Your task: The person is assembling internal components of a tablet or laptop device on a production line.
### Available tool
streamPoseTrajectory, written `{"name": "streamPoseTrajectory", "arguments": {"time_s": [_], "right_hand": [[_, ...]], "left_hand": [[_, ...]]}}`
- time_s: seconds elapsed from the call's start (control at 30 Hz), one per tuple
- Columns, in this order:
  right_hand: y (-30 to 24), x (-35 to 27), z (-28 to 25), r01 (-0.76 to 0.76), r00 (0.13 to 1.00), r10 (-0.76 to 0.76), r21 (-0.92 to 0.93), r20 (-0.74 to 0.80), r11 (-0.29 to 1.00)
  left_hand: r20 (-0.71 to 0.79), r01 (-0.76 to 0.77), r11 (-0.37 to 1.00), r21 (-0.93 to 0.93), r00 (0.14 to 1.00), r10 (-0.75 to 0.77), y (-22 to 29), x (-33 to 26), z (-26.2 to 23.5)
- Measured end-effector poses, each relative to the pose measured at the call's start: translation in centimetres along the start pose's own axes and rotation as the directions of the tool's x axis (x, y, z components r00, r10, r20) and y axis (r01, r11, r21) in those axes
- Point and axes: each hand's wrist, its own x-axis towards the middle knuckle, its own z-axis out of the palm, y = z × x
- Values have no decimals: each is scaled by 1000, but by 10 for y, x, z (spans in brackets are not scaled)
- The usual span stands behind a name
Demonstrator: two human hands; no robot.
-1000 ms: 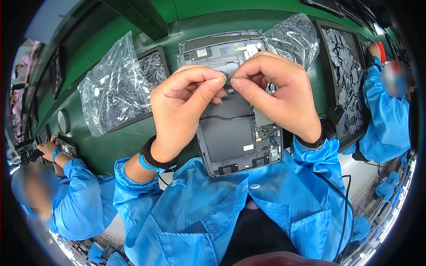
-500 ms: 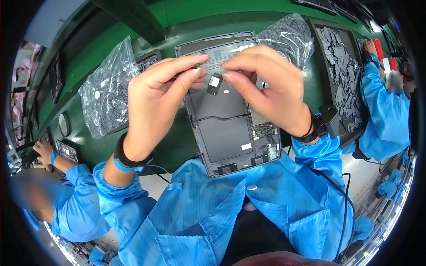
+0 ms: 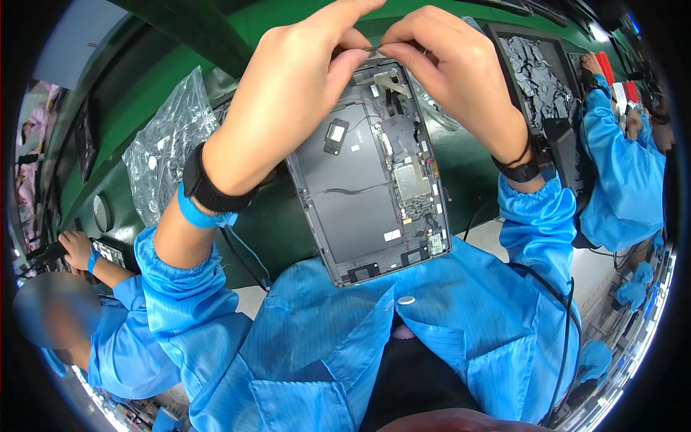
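Fingers (image 3: 404, 30) hover near the tablet (image 3: 368, 173), long axis pointing away, slightly left.

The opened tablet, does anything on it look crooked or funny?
Yes, one thing: the small black part with a white patch lies slanted inside the tablet. It looks odd because it doesn't line up with the tablet's straight sides. I can't see anything clearly broken.

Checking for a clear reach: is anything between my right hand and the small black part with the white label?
Nothing visible is. The small black part lies uncovered on the opened device; your left hand is beside, not across, the way from your right hand.
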Motion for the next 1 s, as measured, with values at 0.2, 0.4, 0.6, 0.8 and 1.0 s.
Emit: {"name": "streamPoseTrajectory", "arguments": {"time_s": [0.2, 0.4, 0.6, 0.8, 1.0], "right_hand": [[20, -21, 4, 24, 992, -2, -178, 125, 984], [22, -28, 16, 42, 964, 25, -244, 264, 969], [23, -25, 25, -8, 943, 82, -225, 321, 974], [30, -28, 28, -105, 956, 134, -122, 262, 987], [47, -20, 21, -69, 920, 49, 37, 389, 997]], "left_hand": [[77, -106, 965, 241, 993, 90, -46, 7, 16], [159, -140, 946, 291, 983, 97, -53, 10, 35], [141, -88, 950, 301, 989, 47, -54, 12, 43], [79, -188, 901, 391, 982, 170, -57, 10, 50], [83, -215, 859, 464, 976, 200, -55, 9, 51]]}}
